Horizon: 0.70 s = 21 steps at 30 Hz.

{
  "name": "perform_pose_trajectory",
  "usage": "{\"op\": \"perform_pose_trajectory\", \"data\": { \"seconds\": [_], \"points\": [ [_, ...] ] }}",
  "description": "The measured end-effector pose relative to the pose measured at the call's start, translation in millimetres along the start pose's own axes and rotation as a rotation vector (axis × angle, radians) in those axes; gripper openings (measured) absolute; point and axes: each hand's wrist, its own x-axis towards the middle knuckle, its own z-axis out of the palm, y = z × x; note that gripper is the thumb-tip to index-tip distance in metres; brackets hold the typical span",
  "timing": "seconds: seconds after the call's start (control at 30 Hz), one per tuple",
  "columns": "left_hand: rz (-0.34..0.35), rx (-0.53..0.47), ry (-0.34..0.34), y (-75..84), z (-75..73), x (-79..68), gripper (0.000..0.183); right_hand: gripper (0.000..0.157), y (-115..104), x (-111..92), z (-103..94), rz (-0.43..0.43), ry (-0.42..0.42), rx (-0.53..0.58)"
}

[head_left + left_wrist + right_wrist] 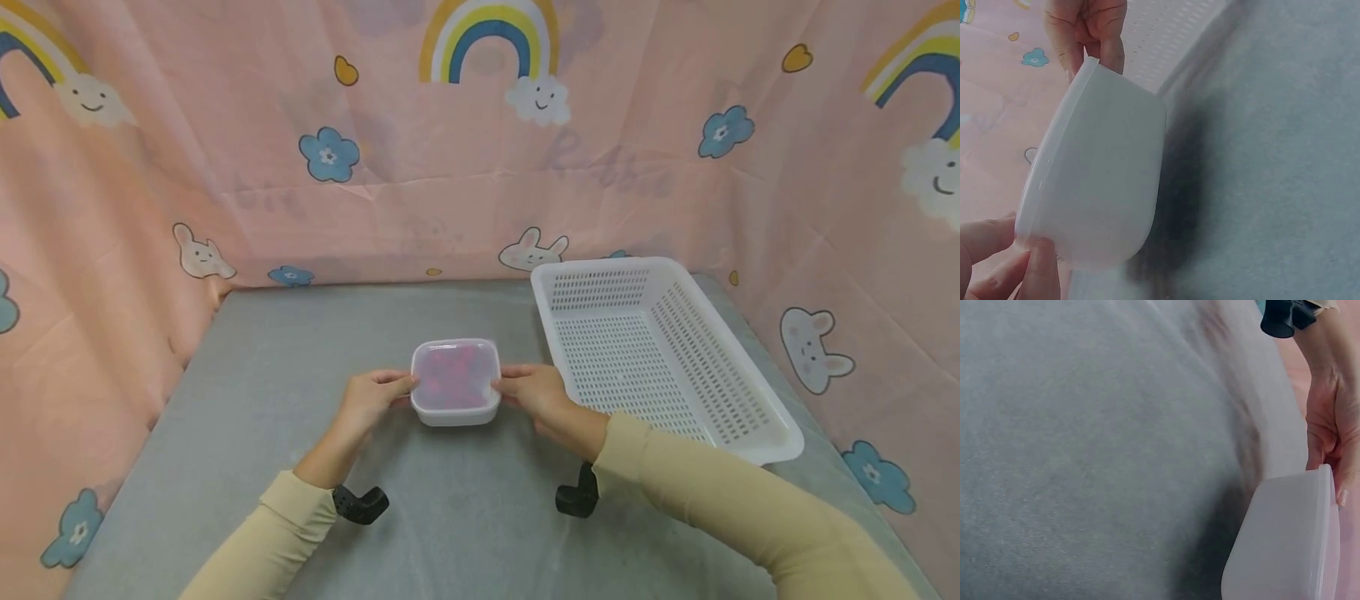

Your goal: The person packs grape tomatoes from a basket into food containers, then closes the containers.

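Note:
A small white food container (pixel 455 385) with a translucent lid is held in front of me, and something pink shows through the lid. My left hand (pixel 369 406) pinches its left rim with the thumb on top and fingers beneath. On the opposite side my right hand (pixel 542 398) pinches the right rim the same way. In the left wrist view the container (pixel 1100 169) hangs above the table, its shadow apart from its base. The right wrist view shows the container's side (pixel 1279 544) and the left hand (pixel 1333 419) at its far end.
A large white perforated plastic basket (pixel 551 325) stands on the right of the grey-covered table (pixel 300 333), just beyond my right hand. A pink curtain (pixel 420 192) with rainbows, clouds and rabbits hangs around the back and sides. Black wrist devices (pixel 362 505) hang below both wrists.

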Motion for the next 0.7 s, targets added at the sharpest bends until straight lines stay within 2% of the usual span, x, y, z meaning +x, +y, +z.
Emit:
{"op": "perform_pose_trajectory", "data": {
  "seconds": [0.5,0.7],
  "points": [
    [-0.026,-0.008,-0.001,-7.4,6.3,2.0,0.031,0.032,7.6,3.5,-0.9,0.007,0.005,0.03],
    [-0.02,-0.018,-0.004,-9.3,7.7,2.2,0.03,0.033,10.5,6.1,-0.3,0.039,0.013,0.011]
  ]
}}
